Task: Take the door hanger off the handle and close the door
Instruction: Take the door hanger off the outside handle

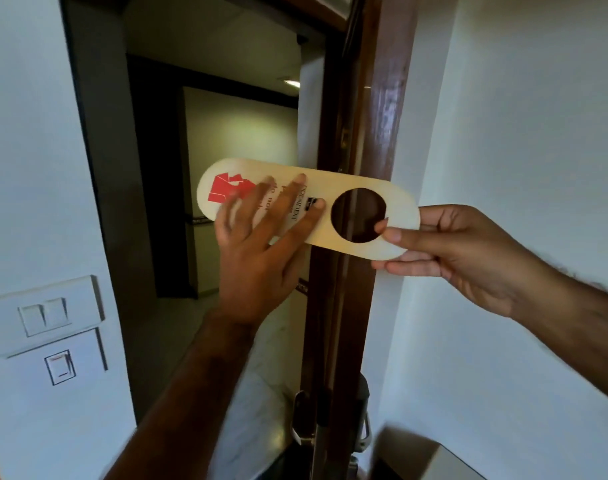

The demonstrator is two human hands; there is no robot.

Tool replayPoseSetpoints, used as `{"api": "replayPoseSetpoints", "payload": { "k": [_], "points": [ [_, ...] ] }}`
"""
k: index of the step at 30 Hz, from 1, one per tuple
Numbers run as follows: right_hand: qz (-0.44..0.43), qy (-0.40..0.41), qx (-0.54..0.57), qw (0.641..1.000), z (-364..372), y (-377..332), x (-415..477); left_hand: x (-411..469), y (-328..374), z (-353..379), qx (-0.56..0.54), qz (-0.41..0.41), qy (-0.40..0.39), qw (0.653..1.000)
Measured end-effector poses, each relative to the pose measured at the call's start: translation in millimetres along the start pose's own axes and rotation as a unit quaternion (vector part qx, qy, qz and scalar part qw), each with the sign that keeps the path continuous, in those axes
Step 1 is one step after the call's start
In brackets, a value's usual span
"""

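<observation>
A cream door hanger (pixel 344 187) with a red logo, printed text and a round hole is held sideways in front of the door's edge, off the handle. My right hand (pixel 461 251) pinches its holed end between thumb and fingers. My left hand (pixel 257 244) lies in front of the hanger's printed half with fingers spread, and I cannot tell if it touches it. The dark brown wooden door (pixel 382 126) stands open, seen edge-on. Its metal handle (pixel 363 424) and lock plate are low down, below the hanger.
Through the doorway a dim corridor (pixel 226 133) with a lit ceiling lamp shows. White light switches (pixel 49 327) sit on the left wall. A white wall (pixel 520 116) fills the right side. A pale box-like corner (pixel 444 459) sits at the bottom right.
</observation>
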State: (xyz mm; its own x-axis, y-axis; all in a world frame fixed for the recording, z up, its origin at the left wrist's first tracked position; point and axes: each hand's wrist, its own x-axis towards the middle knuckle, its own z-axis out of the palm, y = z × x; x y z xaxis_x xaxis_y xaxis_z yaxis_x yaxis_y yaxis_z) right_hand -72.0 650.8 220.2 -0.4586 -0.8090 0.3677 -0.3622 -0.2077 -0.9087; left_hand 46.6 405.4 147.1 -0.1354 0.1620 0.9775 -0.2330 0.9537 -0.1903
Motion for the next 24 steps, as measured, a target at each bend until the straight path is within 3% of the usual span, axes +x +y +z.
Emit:
{"api": "replayPoseSetpoints", "payload": {
  "k": [2, 4, 7, 8, 12, 14, 16, 19, 24],
  "points": [
    [-0.004, 0.004, -0.019, 1.000, -22.5, 5.8, -2.0, 4.5, 1.4, -8.0, -0.045, -0.080, -0.029, 0.995],
    [-0.003, 0.015, -0.027, 1.000, -45.8, 11.9, -3.4, 10.2, 8.6, -14.0, -0.175, -0.214, 0.005, 0.961],
    [0.006, 0.022, -0.032, 0.999, -77.7, 28.6, -2.5, 17.0, 26.7, -17.7, -0.393, -0.384, 0.097, 0.830],
    [0.014, 0.029, -0.029, 0.999, -87.2, 36.6, -2.2, 20.5, 37.0, -19.0, -0.416, -0.392, 0.118, 0.812],
    [0.053, 0.112, 0.011, 0.992, -138.2, 84.1, -3.7, 22.8, 96.1, -5.6, -0.410, -0.287, 0.122, 0.857],
    [0.080, 0.172, 0.039, 0.981, -167.0, 118.4, -6.6, 13.9, 133.1, 11.2, -0.373, -0.234, 0.062, 0.896],
    [0.106, 0.227, 0.072, 0.965, -201.2, 157.8, -11.8, 0.7, 177.2, 35.1, -0.361, -0.202, -0.022, 0.910],
    [0.154, 0.289, 0.102, 0.939, -248.1, 231.3, -30.4, -22.0, 240.6, 82.6, -0.405, -0.203, -0.118, 0.884],
    [0.250, 0.381, 0.121, 0.882, -321.3, 376.4, -91.9, -100.1, 319.0, 209.3, -0.391, -0.354, -0.239, 0.815]
  ]
}}
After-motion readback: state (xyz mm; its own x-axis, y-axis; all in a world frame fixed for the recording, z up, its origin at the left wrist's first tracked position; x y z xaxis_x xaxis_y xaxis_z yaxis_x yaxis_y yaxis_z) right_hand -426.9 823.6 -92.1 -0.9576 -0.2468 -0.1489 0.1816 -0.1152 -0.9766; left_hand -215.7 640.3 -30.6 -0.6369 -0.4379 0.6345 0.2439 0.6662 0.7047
